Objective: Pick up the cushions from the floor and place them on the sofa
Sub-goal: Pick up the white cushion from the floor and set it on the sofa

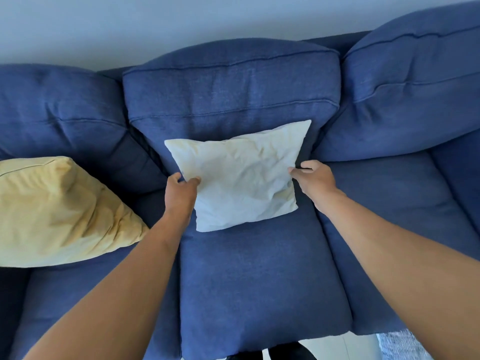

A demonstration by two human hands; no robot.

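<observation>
Head view: the white cushion (241, 175), crumpled soft cloth, leans on the middle backrest of the blue woven sofa (259, 276). The left hand (181, 190) pinches its left edge and the right hand (315, 179) its right edge. A plump yellow cushion (57, 211) already sits at left. Whether any remain on the floor isn't visible.

It looked like a home living room, shown by a wide blue fabric three-seat sofa (259, 268) against a plain pale wall (130, 24), with a soft yellow throw cushion (57, 211) on it.
</observation>
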